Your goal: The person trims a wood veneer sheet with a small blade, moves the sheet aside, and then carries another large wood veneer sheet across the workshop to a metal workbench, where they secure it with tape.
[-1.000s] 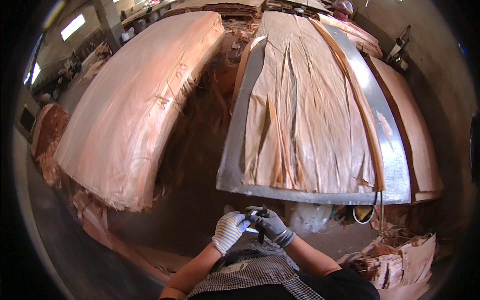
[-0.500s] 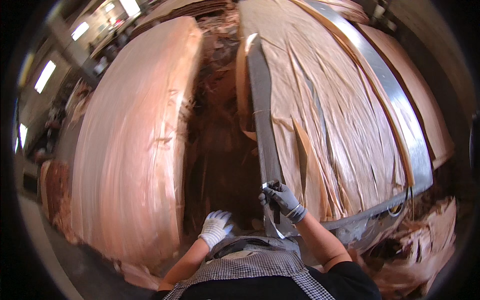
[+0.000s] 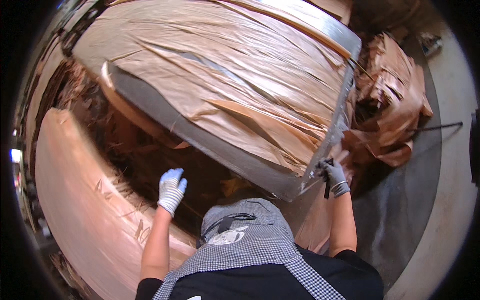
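My right hand [image 3: 335, 176], in a grey glove, is closed around a slim black tool [image 3: 327, 189] beside the near right corner of a metal-edged table. Blur hides the tool's exact kind. My left hand [image 3: 171, 191], in a striped white glove with blue fingertips, hangs over the dark gap with its fingers stretched out, touching nothing. Wrinkled thin wood veneer sheets [image 3: 225, 65] cover the table, and one raised fold [image 3: 260, 122] stands up near the front. The dark table edge [image 3: 200, 135] shows along the near side.
To my left stands a tall stack of veneer [image 3: 75, 185] with ragged edges. Torn veneer scraps [image 3: 390, 95] are heaped beyond the table's right end. Grey floor [image 3: 405, 210] lies at the right, with a thin dark rod [image 3: 437, 127] above it.
My view and body have turned right, so the table now lies across in front of me. My right hand has moved to the table's corner with the tool; my left hand has risen.
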`<state>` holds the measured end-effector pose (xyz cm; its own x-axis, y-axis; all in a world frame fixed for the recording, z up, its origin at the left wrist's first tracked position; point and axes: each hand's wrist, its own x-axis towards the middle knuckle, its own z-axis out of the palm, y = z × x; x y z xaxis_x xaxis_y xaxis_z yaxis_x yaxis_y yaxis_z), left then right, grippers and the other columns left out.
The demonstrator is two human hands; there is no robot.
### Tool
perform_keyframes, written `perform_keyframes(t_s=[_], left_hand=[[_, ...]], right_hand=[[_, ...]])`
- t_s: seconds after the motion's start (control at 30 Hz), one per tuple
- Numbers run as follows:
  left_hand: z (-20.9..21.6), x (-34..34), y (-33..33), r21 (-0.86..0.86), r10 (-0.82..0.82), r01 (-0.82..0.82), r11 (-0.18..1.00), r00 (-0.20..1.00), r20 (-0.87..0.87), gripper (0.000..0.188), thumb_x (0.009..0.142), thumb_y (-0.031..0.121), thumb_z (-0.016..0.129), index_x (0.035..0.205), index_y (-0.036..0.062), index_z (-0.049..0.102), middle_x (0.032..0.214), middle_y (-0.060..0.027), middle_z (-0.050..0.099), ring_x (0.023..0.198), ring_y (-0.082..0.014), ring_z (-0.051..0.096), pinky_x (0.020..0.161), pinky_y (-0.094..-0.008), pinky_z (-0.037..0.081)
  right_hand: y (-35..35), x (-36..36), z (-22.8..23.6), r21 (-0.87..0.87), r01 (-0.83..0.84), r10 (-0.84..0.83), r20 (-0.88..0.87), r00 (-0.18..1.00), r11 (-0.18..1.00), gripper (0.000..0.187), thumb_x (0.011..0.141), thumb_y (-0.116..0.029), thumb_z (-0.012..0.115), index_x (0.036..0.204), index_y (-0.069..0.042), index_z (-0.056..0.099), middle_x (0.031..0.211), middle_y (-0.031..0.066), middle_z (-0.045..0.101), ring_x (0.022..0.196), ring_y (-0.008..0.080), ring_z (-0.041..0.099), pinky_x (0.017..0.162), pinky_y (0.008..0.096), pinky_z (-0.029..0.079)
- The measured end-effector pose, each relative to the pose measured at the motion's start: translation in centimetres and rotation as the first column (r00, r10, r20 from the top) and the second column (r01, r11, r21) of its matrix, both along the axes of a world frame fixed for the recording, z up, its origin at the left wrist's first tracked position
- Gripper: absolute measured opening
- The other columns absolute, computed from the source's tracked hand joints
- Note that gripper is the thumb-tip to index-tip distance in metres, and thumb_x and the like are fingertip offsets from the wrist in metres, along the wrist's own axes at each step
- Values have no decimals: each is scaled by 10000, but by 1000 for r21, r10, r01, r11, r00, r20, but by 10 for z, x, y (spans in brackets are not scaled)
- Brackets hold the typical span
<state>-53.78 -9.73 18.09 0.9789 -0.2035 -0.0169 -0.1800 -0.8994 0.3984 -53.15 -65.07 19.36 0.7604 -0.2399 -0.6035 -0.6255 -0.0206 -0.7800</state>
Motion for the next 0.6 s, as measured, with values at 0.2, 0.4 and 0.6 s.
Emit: perform_keyframes(t_s=[0.2,0.4,0.6], left_hand=[[-9,135,-12,9,-185,185,983,981,59,373,797,190,589,1143,51,563,1154,-158,575,1093,-345,511,976,-436,363],[-9,239,-30,28,-217,215,976,972,93,391,810,209,577,1162,39,555,1172,-170,567,1112,-332,505,992,-432,346],[-29,304,-82,292,-417,346,892,878,235,552,803,289,588,1292,70,457,1373,-168,394,1242,-378,376,1041,-491,268]], right_hand=[[-49,34,-69,49,203,-209,155,966,978,117,857,-176,609,938,-93,601,760,19,606,517,129,550,422,248,424],[-36,74,-55,40,233,-235,39,971,972,165,828,-162,648,942,-43,635,732,33,638,524,119,570,428,229,414],[-22,88,-41,-226,196,-202,-7,979,954,159,834,-192,656,889,-44,638,711,16,619,514,107,569,427,221,397]])
